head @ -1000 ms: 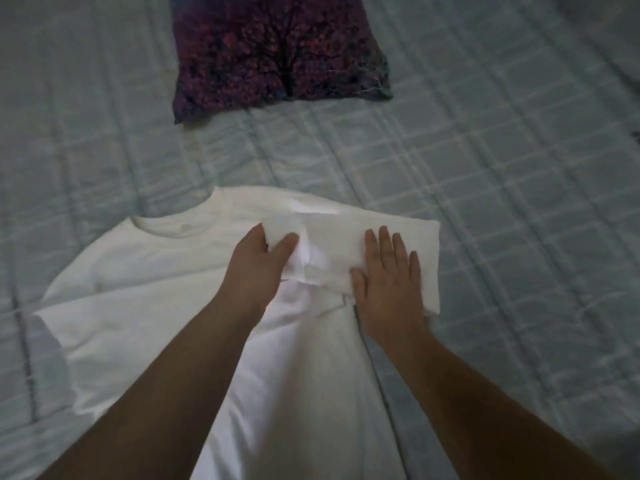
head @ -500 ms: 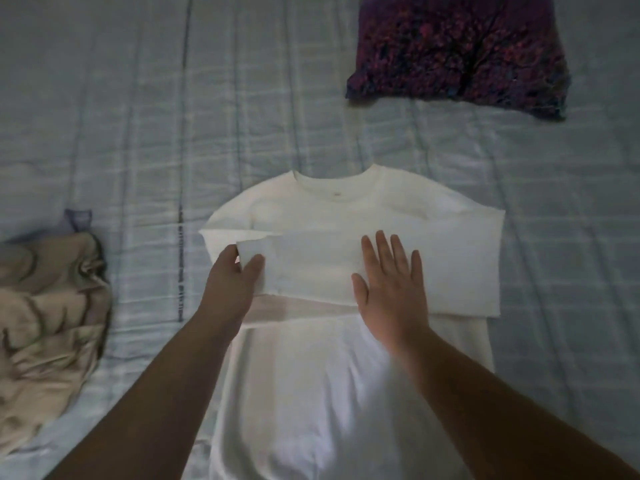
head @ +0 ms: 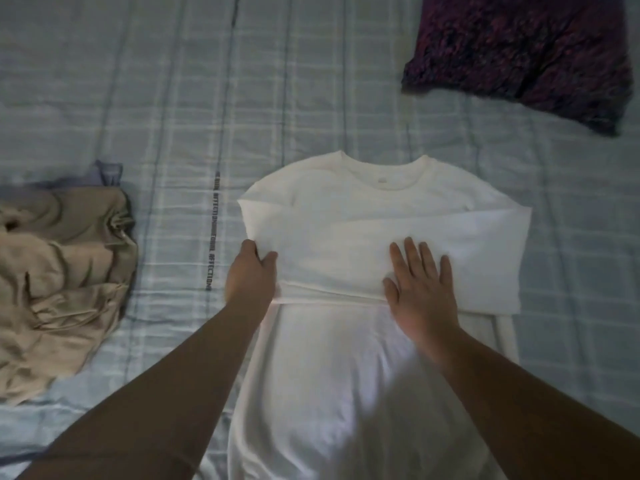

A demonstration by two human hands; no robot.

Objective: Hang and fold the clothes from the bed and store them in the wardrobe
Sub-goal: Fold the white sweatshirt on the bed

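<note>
While the shirt (head: 363, 375) lay flat on the bed (head: 173, 98), collar away from the person and hem toward them, its long axis ran straight between the two forearms. One sleeve (head: 346, 265) was folded crosswise over the chest. The left hand (head: 251, 271) was at the shirt's left edge, thumb on top of the sleeve end and fingers apparently under it, pinching the cloth. The right hand (head: 420, 285) lay flat on the sleeve, right of the shirt's middle, fingers straight and spread, gripping nothing. Both hands sat about level. The hem ran out of view below them, so a lengthwise fold would likely mean reaching back toward the body. Left of the shirt lay a beige heap (head: 59, 271); beyond its right shoulder, a purple cushion (head: 519, 53).
</note>
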